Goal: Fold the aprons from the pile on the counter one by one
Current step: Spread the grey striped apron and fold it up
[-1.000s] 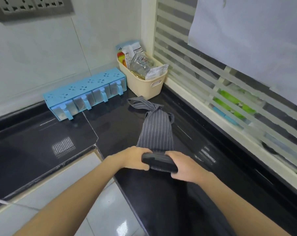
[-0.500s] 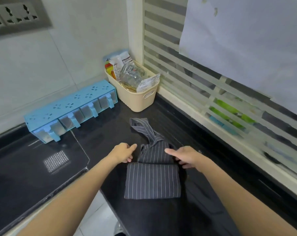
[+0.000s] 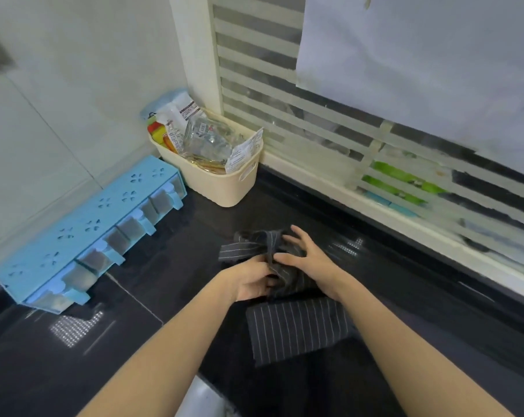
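Apron (image 3: pixel 296 329), dark with thin white stripes, lies on the black counter (image 3: pixel 170 242) in front of the person. Its near part is folded into a flat rectangle with the stripes running toward the person. Its far part is bunched, and a strap end spreads out to the left of the hands.

Left hand (image 3: pixel 251 282) grips the bunched cloth just beyond the folded rectangle, with the fingers curled into it. Right hand (image 3: pixel 310 261) rests on the same bunch from the right; its thumb and forefinger pinch a ridge of cloth next to the left hand, while its other fingers are spread and reach toward the far end of the fabric. The two hands nearly touch over the bunch.

A cream basket (image 3: pixel 224 188) stands in the corner beyond the apron, against the wall and a slatted window frame, and is stuffed with clear and printed packets. To its left, a blue rack (image 3: pixel 74 236) of small clear drawers sits along the tiled wall, with flower-shaped cutouts on its top. A pale sheet (image 3: pixel 420 55) covers the upper part of the window (image 3: pixel 314 139). Light reflections show on the counter to the left and right of the hands.
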A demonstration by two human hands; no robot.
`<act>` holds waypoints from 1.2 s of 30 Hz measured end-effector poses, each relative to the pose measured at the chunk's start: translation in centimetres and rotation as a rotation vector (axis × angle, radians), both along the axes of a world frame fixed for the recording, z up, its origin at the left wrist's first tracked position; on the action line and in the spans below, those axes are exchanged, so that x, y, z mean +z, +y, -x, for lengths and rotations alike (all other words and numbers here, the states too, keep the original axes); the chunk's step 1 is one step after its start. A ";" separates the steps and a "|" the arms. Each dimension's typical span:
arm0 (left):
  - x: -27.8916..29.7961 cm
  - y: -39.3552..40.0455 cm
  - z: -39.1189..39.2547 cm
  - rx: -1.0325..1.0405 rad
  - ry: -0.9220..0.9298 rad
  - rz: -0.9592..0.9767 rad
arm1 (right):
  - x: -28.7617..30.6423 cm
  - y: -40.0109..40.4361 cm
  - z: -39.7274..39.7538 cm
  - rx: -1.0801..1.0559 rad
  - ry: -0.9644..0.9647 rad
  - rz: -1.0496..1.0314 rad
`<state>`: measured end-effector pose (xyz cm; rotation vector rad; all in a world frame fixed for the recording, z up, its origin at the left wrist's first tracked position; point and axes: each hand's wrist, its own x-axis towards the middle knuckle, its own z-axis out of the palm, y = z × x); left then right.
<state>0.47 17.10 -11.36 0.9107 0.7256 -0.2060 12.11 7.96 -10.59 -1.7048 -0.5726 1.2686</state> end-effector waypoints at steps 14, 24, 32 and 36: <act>-0.8 3.0 1.7 0.200 0.078 -0.636 | -1.6 -2.5 -2.9 0.230 -0.218 0.388; -1.0 2.9 1.0 0.540 -0.014 -0.327 | -0.5 -2.0 -4.5 0.118 0.074 0.340; -2.1 2.7 0.9 0.476 0.245 -0.644 | -0.5 -0.9 -3.0 -0.036 -0.492 0.236; -2.2 2.7 1.6 0.332 0.366 -0.944 | -0.4 -2.3 -2.1 0.065 -0.724 0.234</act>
